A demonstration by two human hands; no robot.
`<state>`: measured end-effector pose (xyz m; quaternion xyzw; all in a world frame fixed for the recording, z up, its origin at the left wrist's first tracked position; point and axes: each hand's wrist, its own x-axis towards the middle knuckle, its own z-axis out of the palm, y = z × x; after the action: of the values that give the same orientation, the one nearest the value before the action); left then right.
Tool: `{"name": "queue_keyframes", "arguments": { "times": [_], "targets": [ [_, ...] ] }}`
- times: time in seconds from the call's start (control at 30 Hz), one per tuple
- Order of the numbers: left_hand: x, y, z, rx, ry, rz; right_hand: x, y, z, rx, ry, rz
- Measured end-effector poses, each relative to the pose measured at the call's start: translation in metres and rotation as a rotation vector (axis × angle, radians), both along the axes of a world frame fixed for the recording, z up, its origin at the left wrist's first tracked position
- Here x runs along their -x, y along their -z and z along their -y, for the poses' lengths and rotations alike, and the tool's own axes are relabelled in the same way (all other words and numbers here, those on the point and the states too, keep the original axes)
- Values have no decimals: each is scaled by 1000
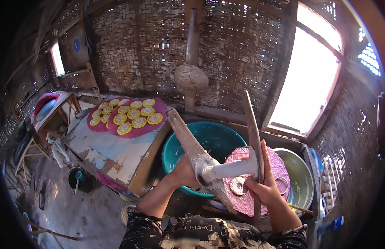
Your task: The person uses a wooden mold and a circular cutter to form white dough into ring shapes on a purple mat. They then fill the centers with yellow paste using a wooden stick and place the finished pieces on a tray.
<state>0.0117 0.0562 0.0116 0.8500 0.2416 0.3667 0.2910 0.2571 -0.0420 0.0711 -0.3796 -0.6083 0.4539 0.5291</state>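
Both hands hold a wooden hand press (234, 168) with two long bars joined by a white cylinder. My left hand (186, 172) is closed round the left bar, whose middle is smeared with pale paste; some of its fingers are hidden behind the wood. My right hand (265, 185) grips the right bar, thumb on the near side. Below the press lies a round pink tray (267, 159). On it are a pale dough ring (237, 186) and a thin pink ring (287, 179) at the right edge.
A teal basin (169, 151) stands left of the tray, an olive basin (306, 174) to its right. On the table (91, 143) at left, pink mats (153, 129) carry several yellow-edged rounds (139, 122). A dark bucket (72, 182) with a teal dipper (79, 176) sits on the floor.
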Motion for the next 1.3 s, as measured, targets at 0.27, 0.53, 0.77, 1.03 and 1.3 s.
{"name": "queue_keyframes", "arguments": {
  "times": [0.27,0.53,0.77,1.03,1.3],
  "targets": [
    [-20,-15,20,-301,-231,-395,-3,-7,30,-619,150,812],
    [-28,37,37,65,-97,-247,6,33,42,-465,82,705],
    [-26,109,30,286,-73,-26,-31,47,28,-345,-74,532],
    [86,150,2,786,-557,229,-204,100,8,242,882,1055],
    [85,39,15,1402,218,414,-245,149,-3,395,891,1157]
  ]
}}
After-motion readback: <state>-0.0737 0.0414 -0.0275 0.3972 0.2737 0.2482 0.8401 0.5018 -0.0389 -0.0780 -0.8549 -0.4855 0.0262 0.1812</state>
